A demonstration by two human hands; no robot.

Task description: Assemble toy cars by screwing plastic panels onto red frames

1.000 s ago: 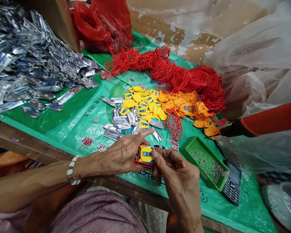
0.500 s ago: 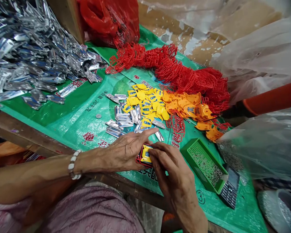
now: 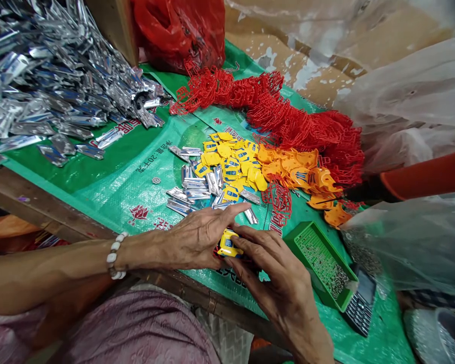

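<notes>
1. While the pink garment (image 3: 144, 323) fills the near edge, well left of the green box (image 3: 343, 302), a beaded bracelet (image 3: 116, 257) circles the left wrist, also well left of it.
2. Right hand (image 3: 282, 268): just left of the box, palm down. Narrow; fingertips pinch the yellow piece (image 3: 228, 243) at its right side.
3. Left hand (image 3: 200, 235): further left of the box. Holds the same piece from its left side; one digit stretches out past it. Grip partly hidden.
4. Yellow piece: left of the box, between both hands, blue-marked face up. Underside not visible.
5. Phone (image 3: 361, 306): just beside the box, at its near right end. Box itself holds small metal bits (image 3: 337, 280).
6. Silver pieces (image 3: 197, 184): left of the box and beyond, loose on the green sheet (image 3: 114, 187).
7. Yellow pile (image 3: 231, 156): beyond the box, to its left, touching the silver ones.
8. Orange pieces (image 3: 291, 164): beyond the box, against the yellow pile.
9. Red frames (image 3: 288, 114): long tangled row, further beyond the box.
10. Silver heap (image 3: 60, 76) and red bag (image 3: 182, 35): farthest from the box, up left.
</notes>
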